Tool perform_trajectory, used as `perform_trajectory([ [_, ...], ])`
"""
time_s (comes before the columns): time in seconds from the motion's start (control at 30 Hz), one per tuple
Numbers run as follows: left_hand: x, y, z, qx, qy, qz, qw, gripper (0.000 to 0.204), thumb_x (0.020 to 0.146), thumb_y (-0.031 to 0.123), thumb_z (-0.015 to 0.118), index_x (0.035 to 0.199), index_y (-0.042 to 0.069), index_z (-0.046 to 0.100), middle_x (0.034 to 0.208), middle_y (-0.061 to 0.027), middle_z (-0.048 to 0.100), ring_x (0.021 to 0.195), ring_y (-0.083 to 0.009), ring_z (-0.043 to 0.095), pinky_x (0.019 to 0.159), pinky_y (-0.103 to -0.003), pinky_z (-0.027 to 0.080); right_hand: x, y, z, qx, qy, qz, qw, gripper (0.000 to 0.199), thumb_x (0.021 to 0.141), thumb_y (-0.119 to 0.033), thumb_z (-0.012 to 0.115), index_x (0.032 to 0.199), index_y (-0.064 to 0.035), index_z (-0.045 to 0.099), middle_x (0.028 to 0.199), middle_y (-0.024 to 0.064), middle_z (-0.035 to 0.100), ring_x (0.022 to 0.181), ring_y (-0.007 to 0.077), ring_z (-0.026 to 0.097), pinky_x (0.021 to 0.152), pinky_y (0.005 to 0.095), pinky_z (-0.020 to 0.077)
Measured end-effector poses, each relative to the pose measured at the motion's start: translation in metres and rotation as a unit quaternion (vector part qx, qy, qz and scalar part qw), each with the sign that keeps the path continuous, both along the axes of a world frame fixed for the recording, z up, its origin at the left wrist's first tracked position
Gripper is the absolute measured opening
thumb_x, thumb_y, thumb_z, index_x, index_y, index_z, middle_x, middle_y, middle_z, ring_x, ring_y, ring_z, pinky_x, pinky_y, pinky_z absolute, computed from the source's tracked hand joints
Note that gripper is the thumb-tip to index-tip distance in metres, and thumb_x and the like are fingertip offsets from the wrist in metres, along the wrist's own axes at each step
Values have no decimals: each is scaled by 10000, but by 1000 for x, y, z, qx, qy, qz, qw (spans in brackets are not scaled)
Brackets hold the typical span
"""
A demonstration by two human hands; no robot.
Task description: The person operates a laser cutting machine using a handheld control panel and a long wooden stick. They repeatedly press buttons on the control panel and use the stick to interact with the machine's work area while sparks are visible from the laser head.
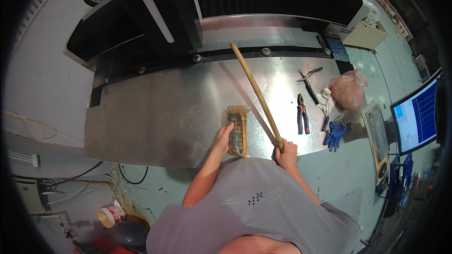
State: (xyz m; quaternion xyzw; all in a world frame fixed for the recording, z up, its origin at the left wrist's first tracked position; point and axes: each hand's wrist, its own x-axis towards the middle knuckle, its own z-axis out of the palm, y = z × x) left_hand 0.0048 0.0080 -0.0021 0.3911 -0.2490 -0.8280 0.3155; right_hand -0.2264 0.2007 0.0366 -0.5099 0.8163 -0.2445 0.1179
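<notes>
In the head view, the left hand grips one handheld keypad by its left edge, thumb over the front, the other fingers hidden; the keypad sits inside a yellowed, see-through sleeve. The right hand is wrapped round the near end of one wooden stick — its far end slants forward and left of that hand, above the metal table. Beyond the right hand and to its right lie two hand tools: orange-and-black pliers and a spread pair with dark handles. Farther right is one pinkish plastic bag — its contents unclear — with a blue glove nearer the hand. One red-and-white bucket stands on the floor, well left of the left hand.
</notes>
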Motion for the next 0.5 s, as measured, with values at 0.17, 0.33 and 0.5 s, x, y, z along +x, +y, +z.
perform_trajectory([
  [0.17, -1, -2, 3, 0, -7, -11, 1000, 388, 1080, 321, 645, 1330, 25, 656, 1198, -35, 725, 1062, -127, 680, 938, -299, 542, 0, -1, -1, -5, 5, -1, 1000, 381, 846, -101, 729, 1224, -76, 691, 825, 137, 658, 833, 338, 612, 828, 458, 435],
  [0.33, -3, -9, 3, -6, 3, -16, 1000, 388, 1081, 316, 643, 1332, 20, 652, 1199, -37, 725, 1061, -131, 681, 937, -299, 543, -3, -8, -2, -20, 1, -4, 1000, 386, 838, -101, 733, 1222, -75, 692, 827, 138, 659, 839, 338, 615, 828, 459, 437],
  [0.5, -3, -10, 2, -2, 4, -12, 1000, 388, 1083, 313, 641, 1337, 21, 651, 1206, -37, 724, 1062, -130, 681, 941, -299, 543, -3, -8, -3, -9, 0, -4, 1000, 386, 835, -102, 735, 1219, -75, 694, 828, 140, 659, 845, 341, 619, 826, 461, 438],
])
